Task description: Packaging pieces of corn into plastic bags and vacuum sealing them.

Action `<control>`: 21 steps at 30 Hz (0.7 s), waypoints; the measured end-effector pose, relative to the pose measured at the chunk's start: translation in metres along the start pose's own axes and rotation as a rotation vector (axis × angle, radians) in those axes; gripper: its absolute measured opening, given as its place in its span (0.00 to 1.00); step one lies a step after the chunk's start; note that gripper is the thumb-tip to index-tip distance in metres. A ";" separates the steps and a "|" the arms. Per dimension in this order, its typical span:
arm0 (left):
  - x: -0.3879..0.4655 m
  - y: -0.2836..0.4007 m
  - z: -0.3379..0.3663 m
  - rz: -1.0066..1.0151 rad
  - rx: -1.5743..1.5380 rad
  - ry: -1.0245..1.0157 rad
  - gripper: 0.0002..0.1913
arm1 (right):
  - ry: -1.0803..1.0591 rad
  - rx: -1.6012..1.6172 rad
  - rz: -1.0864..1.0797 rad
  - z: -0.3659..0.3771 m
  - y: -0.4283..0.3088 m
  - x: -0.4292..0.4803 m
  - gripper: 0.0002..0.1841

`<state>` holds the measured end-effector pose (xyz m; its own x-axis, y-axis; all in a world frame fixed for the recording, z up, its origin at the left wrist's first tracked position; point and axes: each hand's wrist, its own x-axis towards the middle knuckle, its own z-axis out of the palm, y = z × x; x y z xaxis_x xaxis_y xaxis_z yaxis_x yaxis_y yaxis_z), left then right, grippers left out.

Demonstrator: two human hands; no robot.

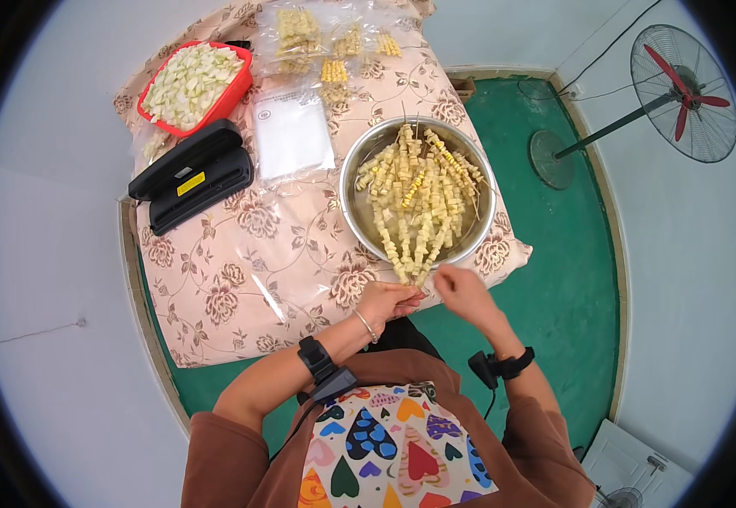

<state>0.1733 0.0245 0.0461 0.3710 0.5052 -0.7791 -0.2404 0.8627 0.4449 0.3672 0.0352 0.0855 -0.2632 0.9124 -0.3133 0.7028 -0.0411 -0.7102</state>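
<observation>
My left hand (388, 301) grips the stick ends of several skewers (423, 244), fanned out at the near rim of a round steel basin (350, 216). Pale cut pieces are threaded along them. To the right, my right hand (466, 293) is curled beside the skewers. Its fingers are blurred and partly hidden, so whether it holds anything is unclear. Inside the basin, many more skewers (399, 168) lie in a heap in shallow liquid, sticks pointing several ways. A few carry yellow pieces that look like corn (413, 189).
On the flowered tablecloth (215, 298) stand a red basin (241, 82) of chopped pale vegetable and an opened black vacuum sealer (196, 181). Clear plastic bags (291, 143) lie beside it; filled bags (298, 32) are behind. A pedestal fan (682, 95) stands right.
</observation>
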 end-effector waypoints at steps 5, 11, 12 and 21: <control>-0.021 0.008 -0.011 0.055 0.005 -0.006 0.10 | 0.425 -0.258 0.112 -0.041 0.028 0.035 0.10; -0.027 0.012 -0.022 0.110 0.007 -0.012 0.10 | 0.513 -0.765 0.050 -0.051 0.065 0.083 0.08; -0.027 0.012 -0.021 0.115 0.000 -0.010 0.10 | 0.497 -0.810 0.044 -0.050 0.069 0.089 0.08; -0.040 0.017 -0.029 0.126 -0.030 -0.054 0.11 | 0.473 -0.373 0.278 -0.077 0.011 0.050 0.09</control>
<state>0.1289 0.0186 0.0721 0.3834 0.6109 -0.6927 -0.3142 0.7915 0.5242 0.4127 0.1123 0.1107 0.2196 0.9721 -0.0820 0.9067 -0.2344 -0.3506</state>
